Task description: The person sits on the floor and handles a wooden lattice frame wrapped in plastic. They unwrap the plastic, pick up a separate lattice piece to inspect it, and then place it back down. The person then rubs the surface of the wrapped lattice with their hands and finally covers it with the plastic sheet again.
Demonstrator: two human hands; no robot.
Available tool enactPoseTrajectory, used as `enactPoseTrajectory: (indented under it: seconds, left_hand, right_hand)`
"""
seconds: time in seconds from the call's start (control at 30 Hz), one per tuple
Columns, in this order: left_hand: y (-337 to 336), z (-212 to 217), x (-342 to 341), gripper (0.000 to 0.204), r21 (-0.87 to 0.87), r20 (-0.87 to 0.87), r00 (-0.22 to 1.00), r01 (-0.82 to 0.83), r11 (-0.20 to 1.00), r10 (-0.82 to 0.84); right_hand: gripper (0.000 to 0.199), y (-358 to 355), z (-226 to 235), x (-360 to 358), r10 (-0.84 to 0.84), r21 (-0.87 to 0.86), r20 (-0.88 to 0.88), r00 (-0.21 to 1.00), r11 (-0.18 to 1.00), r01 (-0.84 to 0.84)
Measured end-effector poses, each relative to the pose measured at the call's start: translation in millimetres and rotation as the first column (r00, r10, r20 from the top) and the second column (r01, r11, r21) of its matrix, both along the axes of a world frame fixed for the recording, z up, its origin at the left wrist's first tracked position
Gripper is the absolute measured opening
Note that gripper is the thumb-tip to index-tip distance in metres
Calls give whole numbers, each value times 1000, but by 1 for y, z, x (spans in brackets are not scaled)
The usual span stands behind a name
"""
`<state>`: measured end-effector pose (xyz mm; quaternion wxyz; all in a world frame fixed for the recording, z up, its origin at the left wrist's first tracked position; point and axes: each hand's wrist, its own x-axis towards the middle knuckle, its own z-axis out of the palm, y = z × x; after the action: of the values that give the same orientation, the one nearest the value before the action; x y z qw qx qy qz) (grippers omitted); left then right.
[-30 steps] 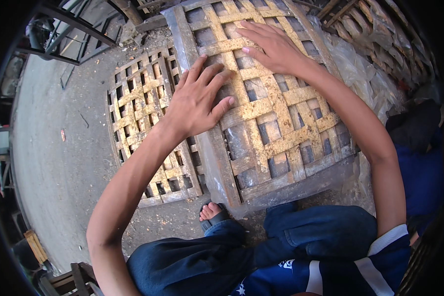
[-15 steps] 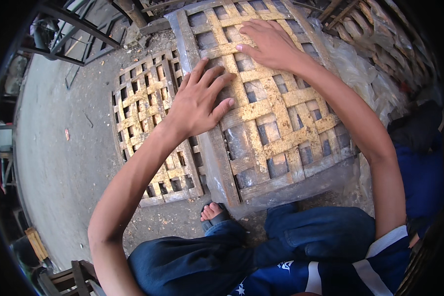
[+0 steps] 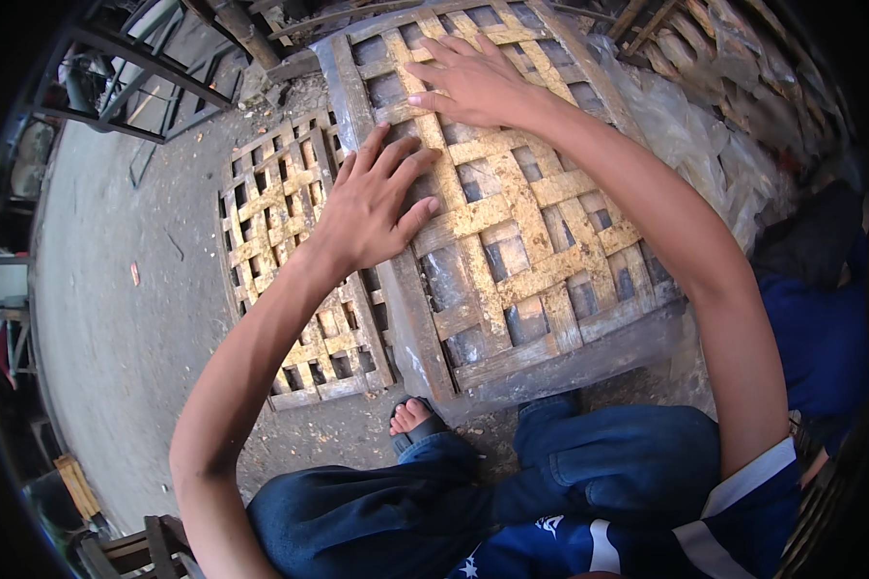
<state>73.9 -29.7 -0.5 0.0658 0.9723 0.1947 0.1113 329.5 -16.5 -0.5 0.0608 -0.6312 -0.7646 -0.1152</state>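
A woven bamboo lattice panel (image 3: 463, 217) in a wooden frame lies in front of me over clear plastic sheeting (image 3: 512, 381). My left hand (image 3: 372, 198) rests on its left frame edge with fingers spread, the fingertips reaching onto the lattice. Farther up the panel, my right hand (image 3: 478, 82) lies flat across the slats, fingers apart. Neither hand holds anything. Parts of the frame and slats are hidden under both hands. Through the gaps between the slats, the plastic and something greyish show.
A second lattice panel (image 3: 294, 246) lies lower on the left, partly behind my left arm. Metal frames (image 3: 130, 82) stand at the far left. Crumpled plastic (image 3: 705, 145) and a stack of wooden slats (image 3: 743, 72) are at the right. My sandalled foot (image 3: 413, 420) is near the panel.
The right hand has slid left and slightly up across the lattice. The large panel has shifted a little to the left in view, with the left hand staying on its edge.
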Motion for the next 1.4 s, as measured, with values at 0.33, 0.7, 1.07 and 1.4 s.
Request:
enactPoseTrajectory:
  seconds: [0.33, 0.7, 1.07, 1.4]
  left_hand:
    - [-1, 3, 5, 58, -2, -11, 1000, 29, 1000, -29]
    - [0, -2, -7, 58, -32, -16, 1000, 4, 999, -4]
    - [-1, 3, 6, 57, -66, 44, 999, 33, 997, -30]
    - [-1, -2, 8, 63, 1, 12, 1000, 4, 1000, -4]
  right_hand:
    - [74, 61, 10, -8, -175, -164, -12, 985, 972, 170]
    - [71, -7, -20, -3, 303, -113, -143, 942, 941, -319]
    - [69, -56, -1, 122, 26, 190, -318, 948, 981, 37]
    - [74, -90, 54, 154, -569, -135, 205, 796, 789, 599]
